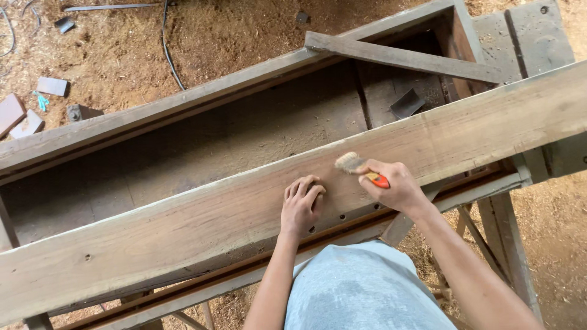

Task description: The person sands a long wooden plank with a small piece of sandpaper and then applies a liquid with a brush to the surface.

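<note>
Sawdust floor [232, 36] everywhere, old wooden desk [183, 153] on it. Nearest, a long plank [183, 232] runs left-right, rising to the right. Left hand [301, 205] rests on it with fingers curled, holding nothing; right hand [397, 183], just beside, grips a brush [358, 166], bristles on the plank.

1. The light is soft, even daylight; nothing is harshly lit and nothing glares.
2. The plank [257, 214] and the sawdust floor [232, 36] are the brightest areas, in warm tones.
3. The inside of the trough [183, 146] is dim, darkest in the far corner under the diagonal brace [403, 58].
4. Shadows are faint and soft-edged; a small one lies under the left hand [301, 208], and the light's direction cannot be told.
5. Focus is sharp across the plank and both hands; the brush [361, 170] bristles look slightly soft.
6. Straight edges bow a little towards the frame's borders, a mild wide-angle effect.
</note>
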